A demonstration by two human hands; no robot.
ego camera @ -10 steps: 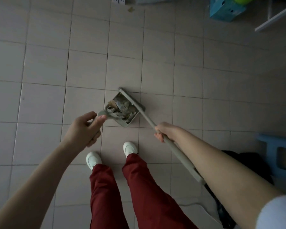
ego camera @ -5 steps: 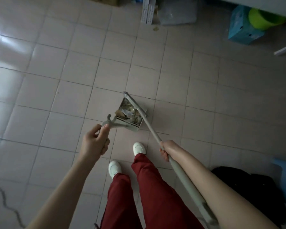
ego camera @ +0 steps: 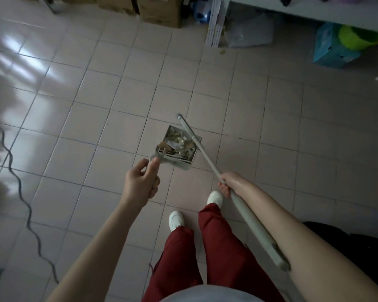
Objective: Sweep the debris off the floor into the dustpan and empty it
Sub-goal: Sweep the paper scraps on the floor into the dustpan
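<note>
A grey dustpan (ego camera: 176,160) with a comb-toothed rear edge is held above the tiled floor in front of me, tipped back. It is filled with debris (ego camera: 179,143) of torn paper and dry scraps. My left hand (ego camera: 141,180) grips the dustpan's handle, thumb on top. My right hand (ego camera: 227,182) is closed around the grey broom handle (ego camera: 207,160), which slants from lower right up past the dustpan's right side. The broom head is seen edge-on beyond the pan. One small scrap (ego camera: 222,52) lies on the floor far ahead.
A black cable (ego camera: 20,188) snakes over the floor at left. Cardboard boxes (ego camera: 159,9) stand at the back, beside a white perforated shelf post (ego camera: 214,20) and a plastic bag (ego camera: 249,31). A blue box (ego camera: 332,49) and green tub (ego camera: 358,38) sit at back right. A dark bag (ego camera: 358,243) lies right.
The view has tilted up and swung left, showing more of the room's back and the cable. Dustpan and broom stay in my hands, now further right, with my feet stepping.
</note>
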